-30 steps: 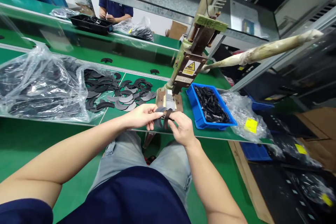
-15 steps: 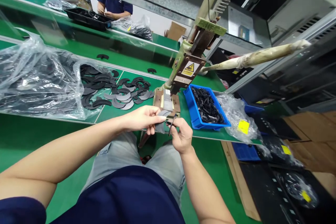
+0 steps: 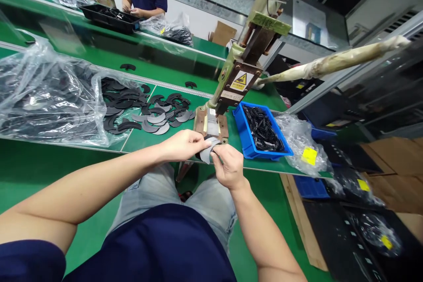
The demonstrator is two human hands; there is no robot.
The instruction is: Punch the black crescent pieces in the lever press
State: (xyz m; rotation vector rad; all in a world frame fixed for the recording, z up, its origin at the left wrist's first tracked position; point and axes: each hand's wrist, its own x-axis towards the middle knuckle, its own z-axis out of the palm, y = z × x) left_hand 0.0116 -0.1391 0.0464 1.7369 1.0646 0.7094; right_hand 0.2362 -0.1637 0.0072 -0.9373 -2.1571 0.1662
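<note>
Curved grey plastic pieces [image 3: 206,154] are held between my two hands, just in front of the press base. My left hand [image 3: 185,144] is closed on them from the left, thumb on top. With thumb and fingers pinched, my right hand [image 3: 228,164] grips the right end of a curved piece. How many pieces each hand has is hard to make out. Right behind them stands a hand press [image 3: 236,83] with a warning label and a metal base [image 3: 200,123]. More curved pieces [image 3: 157,118] lie loose on the green table to the left.
A clear plastic bag [image 3: 56,101] of curved pieces spills open at left. Right of the press is a blue bin [image 3: 243,134] of small black parts, beside another plastic bag [image 3: 299,150]. The press's long lever [image 3: 337,64] sticks out rightward. Across the bench, a co-worker [image 3: 143,0] sits by a black tray [image 3: 94,16].
My hands have come together. The curved piece in my right hand, edge-on before, now lies against those in my left hand, broad grey faces showing. The view has shifted slightly.
</note>
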